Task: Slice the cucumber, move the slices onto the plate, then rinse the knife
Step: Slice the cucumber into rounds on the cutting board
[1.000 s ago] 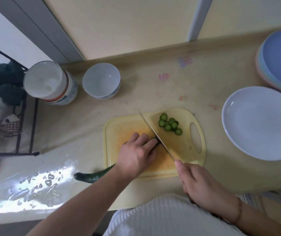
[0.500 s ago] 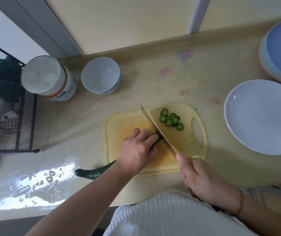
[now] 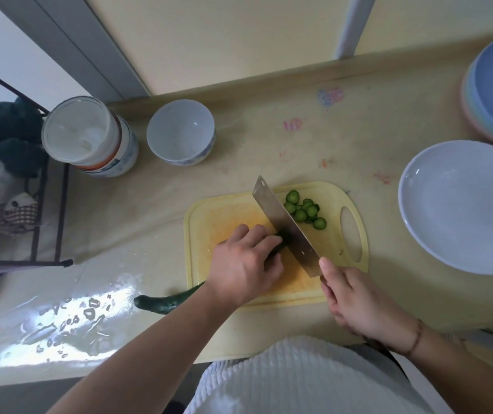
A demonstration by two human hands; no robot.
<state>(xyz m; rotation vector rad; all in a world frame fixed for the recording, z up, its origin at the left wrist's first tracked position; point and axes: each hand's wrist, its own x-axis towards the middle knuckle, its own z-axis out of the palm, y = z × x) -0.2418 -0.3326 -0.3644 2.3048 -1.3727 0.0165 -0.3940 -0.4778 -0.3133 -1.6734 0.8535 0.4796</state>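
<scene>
A pale yellow counter (image 3: 269, 144) runs under a cream wall, bearing a yellow cutting board (image 3: 230, 216), a white plate (image 3: 463, 204), a bowl (image 3: 179, 131) and a tub (image 3: 87, 135). The left hand (image 3: 243, 264) clenches the cucumber (image 3: 161, 303) on the board; the right hand (image 3: 356, 297) grips the cleaver (image 3: 284, 228). Slices (image 3: 305, 209) lie beside it. Since 0.5 s ago, the blade has tilted, showing its flat side.

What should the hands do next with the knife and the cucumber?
Probably press the knife down for another slice. Its blade sits tilted over the cucumber, right by the left hand gripping it. The right hand holds the handle, and much cucumber remains uncut.
</scene>
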